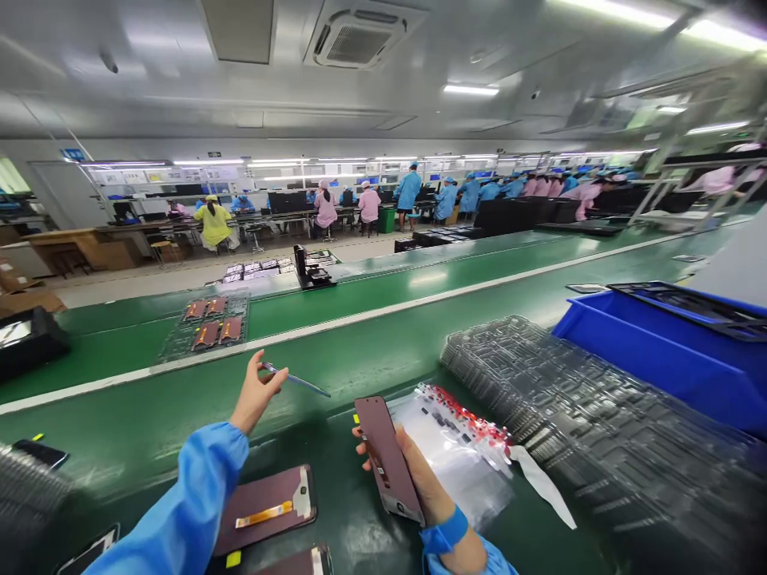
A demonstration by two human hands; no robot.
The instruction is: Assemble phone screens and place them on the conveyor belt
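Note:
My right hand [419,471] grips a phone screen [387,455], its brown-maroon back tilted toward me, fingers wrapped round the far edge. Raised over the bench, my left hand [259,393] pinches a thin, dark bluish strip [307,385] between thumb and fingers; it appears edge-on, and its exact kind is unclear. Below my left sleeve lies a larger panel [264,511] with a brown back and an orange flex cable. Part of another panel [300,563] shows at the bottom edge. Beside my right hand are clear plastic sheets [443,447] carrying red and black tabs.
Stacked clear plastic trays [575,399] occupy the right, with a blue bin [647,335] behind. Across a white strip, a clear tray [173,339] holds several brown panels. A black stand [311,271] is farther back. Several people in coloured smocks work in the background.

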